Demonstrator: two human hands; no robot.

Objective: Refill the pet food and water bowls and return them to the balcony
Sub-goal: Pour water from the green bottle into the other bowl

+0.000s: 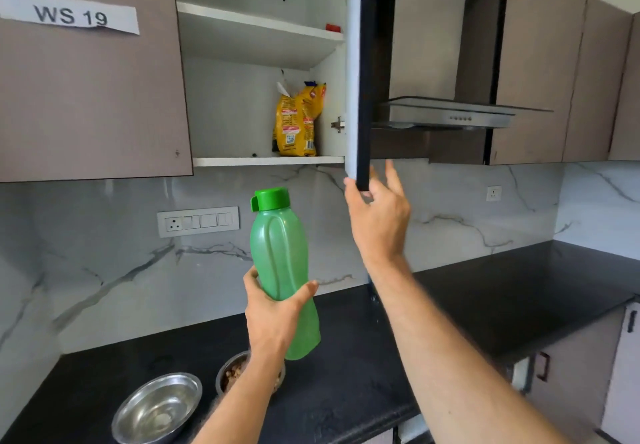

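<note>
At centre frame, the left hand point(273, 312) grips a green water bottle point(282, 270) around its lower body, thumb on one side and fingers curled round the other; the bottle is upright, slightly tilted, with its green cap point(270, 198) closed. At 1 o'clock from the bottle, the right hand point(377, 215) holds the bottom corner of the open cabinet door point(358, 72): thumb on the near face, fingers spread loosely behind the edge.

Inside the cabinet, at 12 o'clock from the bottle, a yellow pet food bag point(298, 121) stands on the lower shelf point(266, 160) against the right wall. A small red item point(333, 27) sits on the upper shelf; its identity cannot be determined.

On the black countertop point(485, 305), at 7 o'clock from the bottle, an empty steel bowl point(157, 409) stands. Just beside it, at 6 o'clock, a second bowl point(235, 371) contains brown food and is partly hidden by the left forearm.

A range hood point(457, 114) is mounted at 2 o'clock. A paper label point(69, 13) reading "WS 19" is fixed to the closed door at 10 o'clock.
</note>
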